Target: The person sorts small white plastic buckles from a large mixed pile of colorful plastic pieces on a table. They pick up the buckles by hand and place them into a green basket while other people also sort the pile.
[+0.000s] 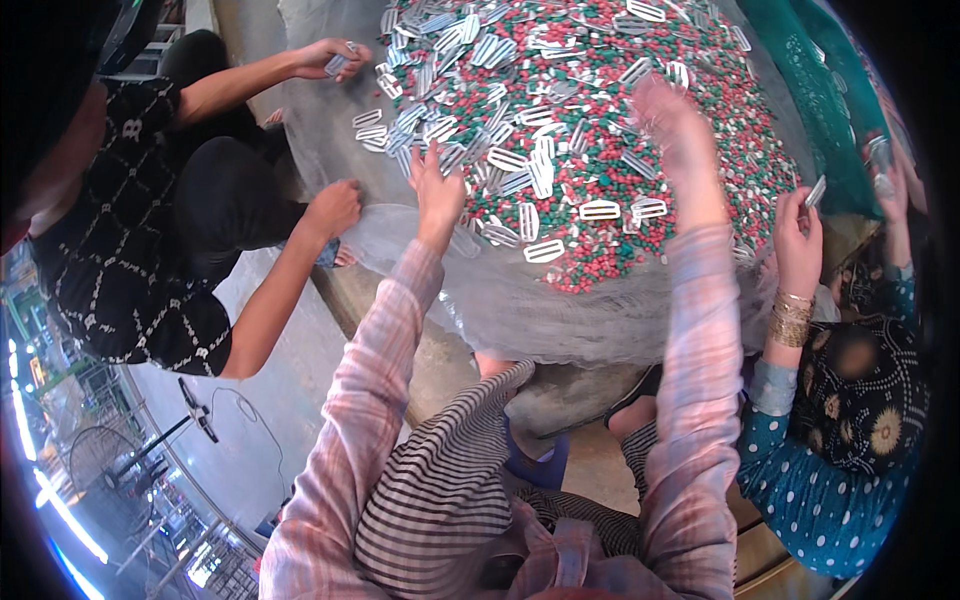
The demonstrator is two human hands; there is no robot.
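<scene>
Slotted, frame-shaped pale pieces point(543, 165), like strap slides, lie scattered over a heap of small red, green and white pellets point(590, 270). At the heap's left side, my left hand point(438, 195) reaches in with its fingers stretched out and a little apart. Its fingertips are at a cluster of slides point(452, 157); no piece shows clearly in its grasp. Farther right, my right hand point(678, 125) is over the pellets, smeared by motion. Whether it holds anything is unclear. Slides point(637, 70) lie close to its blurred fingers.
A translucent grey sheet point(560, 325) lies under the heap. At left, a co-worker's hand point(340, 58) holds a slide; their other hand point(335, 208) rests near the edge. On the right, a braceleted hand point(797, 235) holds another slide beside green netting point(815, 90). A fan point(105, 460) stands lower left.
</scene>
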